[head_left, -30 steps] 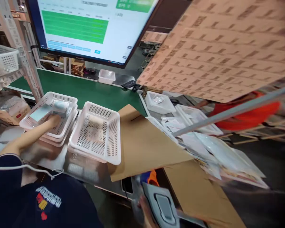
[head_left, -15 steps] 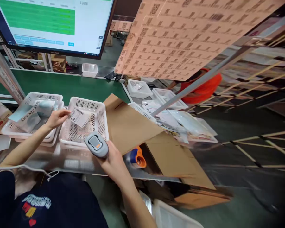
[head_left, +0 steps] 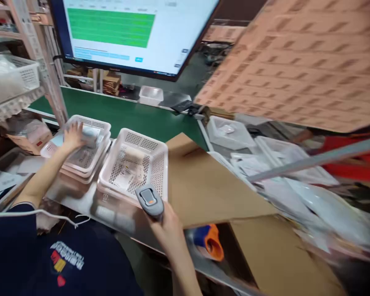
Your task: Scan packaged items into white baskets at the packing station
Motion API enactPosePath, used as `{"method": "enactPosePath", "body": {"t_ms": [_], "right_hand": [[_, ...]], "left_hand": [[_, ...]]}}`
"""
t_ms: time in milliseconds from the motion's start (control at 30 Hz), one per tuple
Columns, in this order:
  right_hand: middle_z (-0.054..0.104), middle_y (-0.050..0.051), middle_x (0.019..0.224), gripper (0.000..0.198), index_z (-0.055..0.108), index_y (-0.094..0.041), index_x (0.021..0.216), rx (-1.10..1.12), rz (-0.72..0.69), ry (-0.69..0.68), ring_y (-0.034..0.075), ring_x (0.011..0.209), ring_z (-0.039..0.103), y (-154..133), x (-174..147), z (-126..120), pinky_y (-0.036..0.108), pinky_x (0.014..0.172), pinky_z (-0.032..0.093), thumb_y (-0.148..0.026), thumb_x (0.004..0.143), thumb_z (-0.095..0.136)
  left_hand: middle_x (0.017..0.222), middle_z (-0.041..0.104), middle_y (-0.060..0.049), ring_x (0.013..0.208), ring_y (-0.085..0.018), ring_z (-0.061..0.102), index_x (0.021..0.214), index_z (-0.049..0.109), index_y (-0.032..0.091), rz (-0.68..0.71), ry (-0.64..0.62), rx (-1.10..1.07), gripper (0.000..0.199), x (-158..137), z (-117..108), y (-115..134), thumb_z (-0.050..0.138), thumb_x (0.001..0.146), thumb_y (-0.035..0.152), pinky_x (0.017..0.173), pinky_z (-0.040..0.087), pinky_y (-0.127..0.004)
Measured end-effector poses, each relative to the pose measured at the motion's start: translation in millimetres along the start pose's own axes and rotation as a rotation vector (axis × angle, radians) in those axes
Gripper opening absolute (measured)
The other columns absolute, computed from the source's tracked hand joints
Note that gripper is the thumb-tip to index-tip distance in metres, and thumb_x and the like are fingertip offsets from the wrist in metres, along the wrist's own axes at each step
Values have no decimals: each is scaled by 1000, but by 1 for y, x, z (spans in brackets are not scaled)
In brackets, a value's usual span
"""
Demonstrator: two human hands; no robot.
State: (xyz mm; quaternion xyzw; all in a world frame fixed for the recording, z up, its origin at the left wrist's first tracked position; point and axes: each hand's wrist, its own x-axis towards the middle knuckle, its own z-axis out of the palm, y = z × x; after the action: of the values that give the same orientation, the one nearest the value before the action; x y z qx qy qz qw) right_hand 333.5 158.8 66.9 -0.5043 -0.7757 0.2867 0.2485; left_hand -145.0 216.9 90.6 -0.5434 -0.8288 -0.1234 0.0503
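My left hand [head_left: 74,136] is over the left white basket [head_left: 88,167], with its fingers spread. Beneath and beside it lie white and pale blue boxes [head_left: 91,135], partly hidden by the hand and blurred. A grey barcode scanner [head_left: 150,200] is gripped in my right hand [head_left: 168,224], at the near right corner of the second white basket [head_left: 103,177]. A small white labelled packet [head_left: 123,177] lies on the floor of that second basket.
A large opened cardboard piece [head_left: 216,187] covers the right side of the bench. An orange and blue tape dispenser [head_left: 212,242] sits by it. A monitor [head_left: 117,37] hangs above the green conveyor belt [head_left: 126,111]. Trays and plastic bags [head_left: 320,205] crowd the right.
My left hand has moved left from the packet in the second basket to above the left basket, and its fingers have spread. The view has swung left. My right hand still holds the barcode scanner.
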Motion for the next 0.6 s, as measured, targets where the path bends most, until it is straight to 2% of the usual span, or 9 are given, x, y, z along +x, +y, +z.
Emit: {"method": "enactPosePath", "body": {"t_ms": [67, 133, 167, 267, 300, 367, 433, 467, 600], "right_hand": [[73, 15, 109, 40, 67, -22, 103, -6, 23, -11, 36, 99, 74, 5, -3, -1, 46, 81, 57, -57, 88, 55], [74, 15, 108, 44, 68, -21, 103, 7, 18, -25, 35, 98, 75, 6, -4, -3, 46, 79, 58, -60, 88, 55], [75, 15, 108, 45, 70, -21, 104, 22, 6, -29, 35, 98, 76, 6, -4, -5, 46, 80, 59, -61, 88, 56], [77, 15, 112, 49, 72, -21, 113, 76, -34, -69, 35, 103, 76, 8, -2, -18, 48, 88, 62, -63, 90, 62], [78, 15, 116, 51, 73, -21, 117, 102, -41, -86, 36, 107, 76, 9, -1, -24, 50, 92, 63, -63, 91, 65], [77, 16, 129, 56, 73, -21, 126, 182, -43, -127, 36, 119, 74, 10, 3, -38, 54, 104, 61, -64, 92, 70], [74, 16, 141, 58, 71, -21, 136, 267, -48, -164, 36, 131, 70, 5, 7, -51, 56, 115, 57, -62, 94, 73], [72, 16, 145, 59, 71, -21, 140, 300, -55, -183, 36, 135, 69, 0, 10, -57, 56, 118, 55, -60, 96, 74], [72, 12, 147, 54, 71, -22, 142, 380, -131, -221, 34, 136, 69, -24, 19, -71, 51, 119, 56, -50, 97, 77]], "left_hand": [[161, 49, -38, 153, -55, 45, 160, 51, 2, -218, -70, 65, 83, -3, -15, -41, 75, 92, 43, 119, 44, -67], [146, 64, -34, 139, -49, 61, 151, 58, 3, -257, -115, 52, 74, -13, -26, -65, 74, 91, 42, 114, 51, -57], [142, 67, -31, 134, -46, 64, 149, 59, 4, -214, -87, 30, 71, -20, -30, -70, 74, 90, 40, 113, 53, -53], [145, 66, -26, 137, -41, 64, 149, 56, 7, 86, 179, -51, 74, -47, -40, -61, 73, 83, 35, 121, 50, -54], [148, 65, -25, 141, -41, 62, 149, 56, 9, 211, 265, -73, 73, -56, -42, -53, 73, 82, 32, 127, 44, -59], [151, 65, -20, 148, -39, 58, 146, 59, 17, 465, 382, -83, 60, -70, -42, -37, 69, 88, 26, 137, 21, -71], [151, 68, -11, 151, -34, 57, 139, 65, 27, 676, 398, -62, 43, -75, -35, -22, 60, 98, 18, 136, -3, -77], [149, 70, -7, 150, -31, 59, 135, 67, 31, 761, 364, -55, 39, -74, -29, -16, 56, 102, 14, 135, -10, -77], [134, 77, 3, 138, -23, 69, 121, 71, 39, 1083, 217, -104, 43, -58, 4, 12, 51, 104, 4, 137, -9, -70]]}}
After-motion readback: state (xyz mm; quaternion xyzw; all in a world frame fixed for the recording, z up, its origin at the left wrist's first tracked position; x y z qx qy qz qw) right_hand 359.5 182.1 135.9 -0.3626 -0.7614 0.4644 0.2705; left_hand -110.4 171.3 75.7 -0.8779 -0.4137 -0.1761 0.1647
